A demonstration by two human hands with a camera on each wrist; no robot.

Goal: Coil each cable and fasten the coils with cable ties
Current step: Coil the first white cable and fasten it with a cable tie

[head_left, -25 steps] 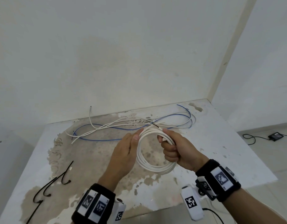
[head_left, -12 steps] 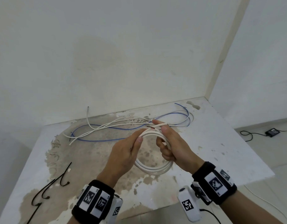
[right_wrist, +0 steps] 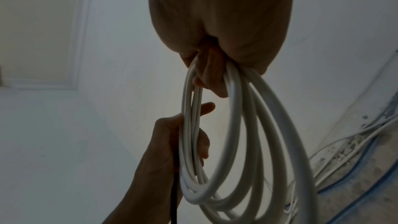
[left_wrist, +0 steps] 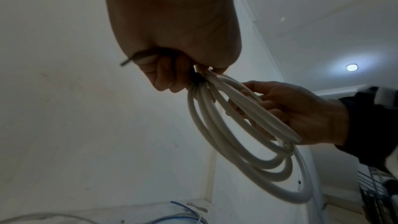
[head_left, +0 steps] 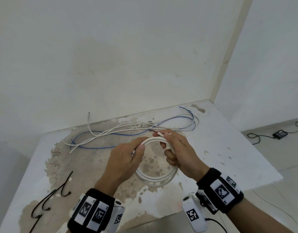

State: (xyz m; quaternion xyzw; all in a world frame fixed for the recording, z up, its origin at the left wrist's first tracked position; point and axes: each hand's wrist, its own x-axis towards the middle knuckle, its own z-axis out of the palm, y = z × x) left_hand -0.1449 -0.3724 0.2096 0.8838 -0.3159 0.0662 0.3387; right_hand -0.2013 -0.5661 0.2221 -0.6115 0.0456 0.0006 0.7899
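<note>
A white cable coil (head_left: 155, 179) of several loops hangs above the stained white table (head_left: 228, 148). My left hand (head_left: 138, 148) grips the coil's top left, thumb over the loops (left_wrist: 247, 151). A thin black strip (right_wrist: 174, 193), seemingly a cable tie, sticks out of that fist. My right hand (head_left: 163, 138) pinches the cable's free end (head_left: 159, 133) with thumb and forefinger. Its lower fingers curl through the coil (right_wrist: 247, 142).
Loose white and blue cables (head_left: 128, 130) lie tangled along the table's back by the wall. Black cable ties (head_left: 49, 197) lie at the front left. On the floor to the right are a black adapter (head_left: 280, 132) and its lead.
My right hand has left its full fist grip on the coil and now pinches the cable's free end at the top. The left hand keeps its grip.
</note>
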